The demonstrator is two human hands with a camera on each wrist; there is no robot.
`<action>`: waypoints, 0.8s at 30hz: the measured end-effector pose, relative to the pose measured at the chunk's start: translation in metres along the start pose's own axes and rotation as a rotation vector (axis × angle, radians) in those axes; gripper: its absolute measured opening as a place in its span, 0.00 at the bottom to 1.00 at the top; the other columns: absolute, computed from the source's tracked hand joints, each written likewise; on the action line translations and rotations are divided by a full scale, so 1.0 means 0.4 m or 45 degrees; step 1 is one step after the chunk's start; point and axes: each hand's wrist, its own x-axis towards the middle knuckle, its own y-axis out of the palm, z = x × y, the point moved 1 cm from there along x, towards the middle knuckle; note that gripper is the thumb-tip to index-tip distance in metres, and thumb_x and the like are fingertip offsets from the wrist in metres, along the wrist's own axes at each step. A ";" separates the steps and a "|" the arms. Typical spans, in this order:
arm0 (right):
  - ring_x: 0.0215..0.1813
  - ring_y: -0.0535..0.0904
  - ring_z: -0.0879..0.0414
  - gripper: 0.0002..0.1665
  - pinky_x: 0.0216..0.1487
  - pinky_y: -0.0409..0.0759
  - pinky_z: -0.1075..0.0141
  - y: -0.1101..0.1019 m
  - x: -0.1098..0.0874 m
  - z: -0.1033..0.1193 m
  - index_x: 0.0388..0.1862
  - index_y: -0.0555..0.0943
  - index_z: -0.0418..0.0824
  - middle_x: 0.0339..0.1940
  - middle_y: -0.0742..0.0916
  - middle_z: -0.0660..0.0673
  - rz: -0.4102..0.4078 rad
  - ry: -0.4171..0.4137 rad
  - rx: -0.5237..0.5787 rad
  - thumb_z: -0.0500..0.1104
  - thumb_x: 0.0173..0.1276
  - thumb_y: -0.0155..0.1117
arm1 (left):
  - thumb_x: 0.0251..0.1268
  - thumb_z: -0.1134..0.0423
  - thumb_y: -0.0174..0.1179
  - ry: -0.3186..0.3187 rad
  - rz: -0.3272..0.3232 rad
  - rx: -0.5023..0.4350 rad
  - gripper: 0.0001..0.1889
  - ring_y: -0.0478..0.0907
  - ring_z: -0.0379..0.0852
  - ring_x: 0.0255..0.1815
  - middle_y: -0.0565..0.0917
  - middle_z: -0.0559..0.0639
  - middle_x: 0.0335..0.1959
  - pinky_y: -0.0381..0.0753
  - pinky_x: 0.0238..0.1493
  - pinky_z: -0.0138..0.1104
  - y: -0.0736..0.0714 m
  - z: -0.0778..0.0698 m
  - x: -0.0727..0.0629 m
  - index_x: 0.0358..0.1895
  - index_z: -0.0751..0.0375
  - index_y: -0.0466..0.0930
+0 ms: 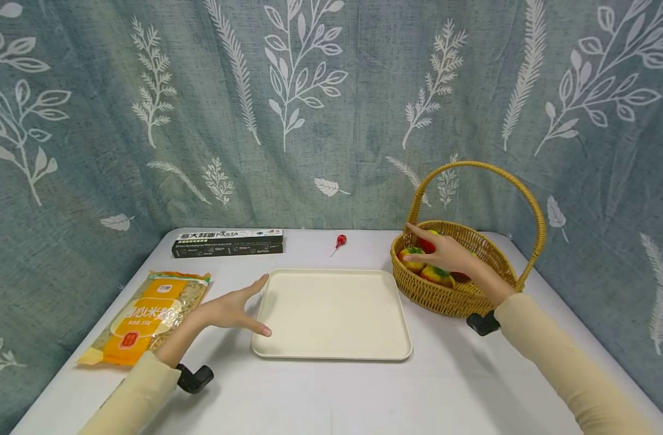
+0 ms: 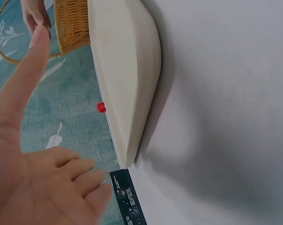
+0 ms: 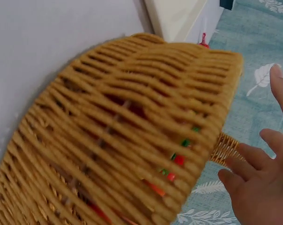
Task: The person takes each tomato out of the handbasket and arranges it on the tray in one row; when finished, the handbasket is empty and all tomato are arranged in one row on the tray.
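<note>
My left hand (image 1: 230, 309) hovers at the left edge of a cream rectangular tray (image 1: 331, 314), thumb and fingers spread, holding nothing. In the left wrist view the tray's side wall (image 2: 148, 61) stands beyond that hand's palm (image 2: 43, 187). At the right, my right hand (image 1: 445, 252) is over a wicker basket (image 1: 435, 302) with a tall arched handle. Its thumb and fingers are spread above several red and yellow fruits (image 1: 437, 277) in the basket, partly hidden by the hand. The right wrist view has the basket's woven side (image 3: 132, 108) in front of the open fingers (image 3: 254, 154).
A black pasta box (image 1: 228, 244) lies at the table's back left. A red lollipop (image 1: 340, 240) is behind the tray. An orange and clear food packet (image 1: 141, 320) lies left of my left hand. A patterned green curtain (image 1: 331, 121) hangs behind the table (image 1: 331, 393).
</note>
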 end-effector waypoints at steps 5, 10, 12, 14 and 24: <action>0.57 0.74 0.31 0.50 0.57 0.72 0.40 -0.011 0.015 -0.019 0.79 0.52 0.47 0.71 0.65 0.28 0.024 0.003 0.008 0.59 0.65 0.63 | 0.47 0.46 0.75 -0.007 0.055 -0.039 0.64 0.43 0.64 0.76 0.42 0.65 0.77 0.50 0.71 0.58 -0.009 0.024 -0.003 0.77 0.62 0.35; 0.31 0.76 0.44 0.46 0.42 0.78 0.51 -0.028 0.021 -0.042 0.76 0.58 0.43 0.51 0.80 0.28 0.048 0.006 0.062 0.56 0.65 0.65 | 0.48 0.50 0.75 -0.001 0.067 -0.033 0.61 0.43 0.64 0.75 0.43 0.65 0.77 0.49 0.71 0.58 -0.013 0.045 0.002 0.77 0.63 0.38; 0.18 0.62 0.53 0.45 0.31 0.72 0.58 -0.035 0.022 -0.051 0.75 0.61 0.40 0.44 0.81 0.30 0.083 -0.005 0.081 0.55 0.65 0.66 | 0.49 0.52 0.75 0.001 0.082 -0.030 0.60 0.43 0.65 0.75 0.43 0.65 0.77 0.49 0.71 0.58 -0.013 0.051 0.005 0.77 0.65 0.40; 0.17 0.53 0.56 0.43 0.29 0.68 0.60 -0.041 0.024 -0.060 0.74 0.63 0.39 0.44 0.82 0.30 0.120 -0.020 0.079 0.54 0.65 0.66 | 0.48 0.53 0.75 0.005 0.095 -0.035 0.59 0.43 0.64 0.75 0.44 0.65 0.77 0.48 0.71 0.58 -0.012 0.057 0.009 0.77 0.65 0.41; 0.51 0.76 0.40 0.38 0.46 0.76 0.54 -0.061 0.054 -0.083 0.71 0.69 0.41 0.67 0.74 0.33 0.255 -0.117 0.002 0.51 0.64 0.67 | 0.46 0.54 0.76 0.029 0.131 0.004 0.59 0.44 0.63 0.76 0.46 0.65 0.76 0.46 0.72 0.55 -0.003 0.087 0.024 0.76 0.67 0.44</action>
